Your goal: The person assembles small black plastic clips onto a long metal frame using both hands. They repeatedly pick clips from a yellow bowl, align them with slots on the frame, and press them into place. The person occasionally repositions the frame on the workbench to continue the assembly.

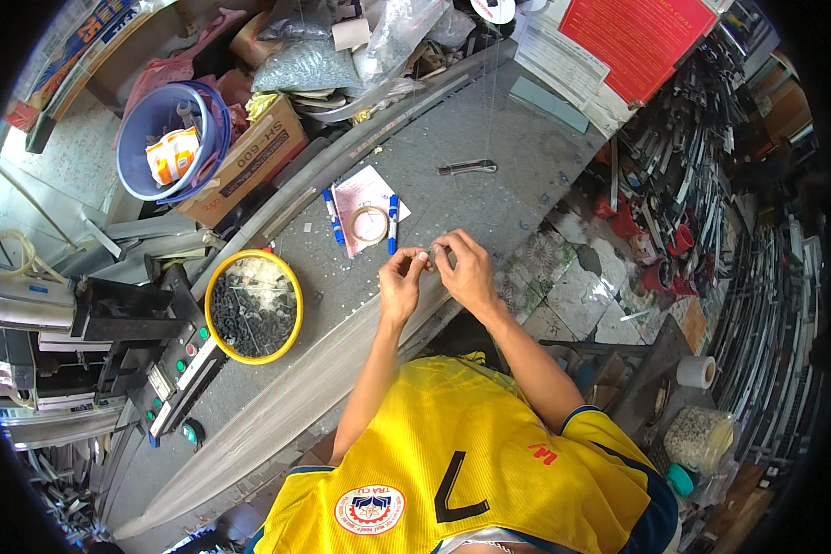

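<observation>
Left hand point(403, 282) and right hand point(464, 270) pinch a small part point(427, 256) between fingertips, part type unclear. Keep both hands steady over bench point(517, 148); tape ring point(370, 224) lies just far-left.

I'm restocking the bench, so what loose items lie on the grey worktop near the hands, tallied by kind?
Blue markers: 2
Tape rolls: 1
Pink paper sheets: 1
Utility knives: 1
Yellow bowls of dark small parts: 1
Total: 6

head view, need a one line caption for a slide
Both hands, left hand and right hand, pinch a tiny part together over a grey workbench, beside a yellow-rimmed bowl of small dark pieces.
</observation>
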`<control>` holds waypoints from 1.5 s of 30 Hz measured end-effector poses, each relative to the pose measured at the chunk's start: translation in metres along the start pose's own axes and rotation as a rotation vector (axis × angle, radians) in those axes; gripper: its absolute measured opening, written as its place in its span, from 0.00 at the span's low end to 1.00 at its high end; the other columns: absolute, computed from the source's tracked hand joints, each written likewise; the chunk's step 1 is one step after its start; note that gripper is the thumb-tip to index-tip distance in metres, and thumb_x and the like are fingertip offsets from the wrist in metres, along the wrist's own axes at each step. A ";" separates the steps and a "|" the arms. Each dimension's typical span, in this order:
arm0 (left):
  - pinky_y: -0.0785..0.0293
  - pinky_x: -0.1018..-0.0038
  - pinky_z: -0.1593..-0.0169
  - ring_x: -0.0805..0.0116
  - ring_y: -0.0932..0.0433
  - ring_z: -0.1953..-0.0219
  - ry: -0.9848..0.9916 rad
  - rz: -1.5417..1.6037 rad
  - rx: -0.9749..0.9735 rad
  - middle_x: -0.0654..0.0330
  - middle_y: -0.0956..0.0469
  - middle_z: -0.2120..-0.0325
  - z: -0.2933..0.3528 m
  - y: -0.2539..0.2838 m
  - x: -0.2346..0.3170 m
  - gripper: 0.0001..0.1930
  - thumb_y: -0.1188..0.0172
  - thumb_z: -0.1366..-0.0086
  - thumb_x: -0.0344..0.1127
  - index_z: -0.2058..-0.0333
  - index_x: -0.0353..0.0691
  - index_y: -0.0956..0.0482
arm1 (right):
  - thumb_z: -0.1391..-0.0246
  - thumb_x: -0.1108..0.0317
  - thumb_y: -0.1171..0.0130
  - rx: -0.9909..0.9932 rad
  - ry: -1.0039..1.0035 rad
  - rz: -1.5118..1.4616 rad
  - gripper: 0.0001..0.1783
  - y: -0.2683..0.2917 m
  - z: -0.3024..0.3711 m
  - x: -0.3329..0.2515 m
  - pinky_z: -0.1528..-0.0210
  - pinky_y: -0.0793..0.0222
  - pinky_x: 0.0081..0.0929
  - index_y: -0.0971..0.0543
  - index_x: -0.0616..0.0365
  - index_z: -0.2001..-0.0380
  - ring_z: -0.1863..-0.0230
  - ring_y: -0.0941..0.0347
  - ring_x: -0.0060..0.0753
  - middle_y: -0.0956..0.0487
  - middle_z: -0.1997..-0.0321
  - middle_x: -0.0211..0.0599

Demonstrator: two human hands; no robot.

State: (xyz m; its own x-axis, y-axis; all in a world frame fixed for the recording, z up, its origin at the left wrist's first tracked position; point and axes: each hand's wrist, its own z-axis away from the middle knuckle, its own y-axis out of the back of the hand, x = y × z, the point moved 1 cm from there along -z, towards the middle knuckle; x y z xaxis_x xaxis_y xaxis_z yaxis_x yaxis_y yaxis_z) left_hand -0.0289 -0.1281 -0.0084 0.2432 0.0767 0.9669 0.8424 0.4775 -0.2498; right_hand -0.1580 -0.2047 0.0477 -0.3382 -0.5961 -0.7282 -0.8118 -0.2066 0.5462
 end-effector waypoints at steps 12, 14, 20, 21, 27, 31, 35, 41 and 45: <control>0.22 0.72 0.50 0.72 0.17 0.60 -0.007 -0.251 -0.081 0.58 0.13 0.66 -0.008 0.004 0.017 0.10 0.37 0.23 0.35 0.56 0.32 0.16 | 0.38 0.74 0.35 0.045 -0.035 0.055 0.06 -0.004 -0.005 0.018 0.59 0.23 0.45 0.21 0.63 0.60 0.62 0.18 0.55 0.19 0.61 0.46; 0.21 0.71 0.50 0.71 0.16 0.60 -0.079 -0.306 -0.106 0.58 0.14 0.66 -0.012 0.003 0.018 0.08 0.37 0.24 0.32 0.58 0.31 0.16 | 0.38 0.74 0.36 0.048 -0.051 0.066 0.06 -0.007 -0.005 0.022 0.59 0.23 0.45 0.21 0.63 0.60 0.62 0.18 0.55 0.19 0.61 0.46; 0.20 0.68 0.50 0.68 0.15 0.60 -0.047 -0.277 -0.074 0.55 0.13 0.66 -0.024 0.009 0.006 0.08 0.38 0.24 0.31 0.58 0.30 0.16 | 0.38 0.75 0.37 -0.028 -0.063 0.010 0.07 -0.014 -0.012 0.043 0.56 0.23 0.45 0.20 0.63 0.57 0.61 0.19 0.55 0.17 0.57 0.47; 0.20 0.69 0.51 0.68 0.15 0.61 -0.056 -0.305 -0.042 0.55 0.13 0.66 -0.028 0.011 0.003 0.08 0.38 0.24 0.32 0.58 0.31 0.16 | 0.37 0.76 0.38 -0.077 -0.072 -0.020 0.09 -0.010 -0.015 0.052 0.53 0.23 0.44 0.20 0.62 0.55 0.57 0.19 0.54 0.17 0.55 0.47; 0.40 0.44 0.31 0.44 0.34 0.30 -0.220 -0.870 0.049 0.48 0.32 0.32 -0.021 0.011 -0.002 0.22 0.36 0.28 0.35 0.37 0.40 0.25 | 0.38 0.78 0.45 -0.383 0.114 0.412 0.23 0.015 -0.006 0.107 0.23 0.48 0.63 0.21 0.57 0.39 0.28 0.35 0.50 0.22 0.34 0.45; 0.39 0.47 0.30 0.44 0.33 0.30 -0.352 -1.037 -0.174 0.48 0.31 0.33 0.021 -0.009 -0.011 0.25 0.32 0.32 0.35 0.38 0.40 0.24 | 0.37 0.76 0.44 -0.615 0.084 0.680 0.20 0.040 -0.002 0.127 0.20 0.55 0.71 0.19 0.56 0.42 0.30 0.32 0.48 0.20 0.38 0.44; 0.39 0.50 0.29 0.48 0.35 0.27 -0.410 -1.118 -0.350 0.51 0.31 0.31 0.050 -0.017 -0.031 0.29 0.29 0.35 0.35 0.37 0.41 0.26 | 0.36 0.72 0.43 -0.801 -0.008 0.690 0.12 0.067 0.013 0.129 0.21 0.55 0.71 0.16 0.57 0.51 0.38 0.24 0.48 0.15 0.51 0.42; 0.37 0.52 0.29 0.53 0.32 0.27 -0.507 -1.189 -0.305 0.55 0.28 0.32 0.048 -0.013 -0.044 0.24 0.31 0.34 0.33 0.39 0.45 0.24 | 0.30 0.65 0.44 -0.549 -0.100 0.531 0.08 0.074 0.075 0.105 0.33 0.41 0.60 0.19 0.55 0.59 0.50 0.19 0.51 0.14 0.61 0.46; 0.35 0.53 0.31 0.53 0.29 0.29 -0.488 -1.097 -0.279 0.56 0.23 0.36 0.047 -0.008 -0.044 0.17 0.32 0.34 0.29 0.46 0.44 0.18 | 0.30 0.64 0.44 -0.412 -0.262 0.470 0.09 0.066 0.105 0.087 0.34 0.38 0.55 0.20 0.57 0.60 0.59 0.18 0.60 0.14 0.67 0.51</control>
State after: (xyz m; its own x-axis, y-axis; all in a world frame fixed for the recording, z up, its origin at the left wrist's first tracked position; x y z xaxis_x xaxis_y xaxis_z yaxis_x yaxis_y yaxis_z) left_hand -0.0688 -0.0942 -0.0469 -0.8120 0.1006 0.5750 0.5760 0.2972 0.7615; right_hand -0.2912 -0.1883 -0.0229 -0.7573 -0.4979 -0.4225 -0.3198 -0.2813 0.9047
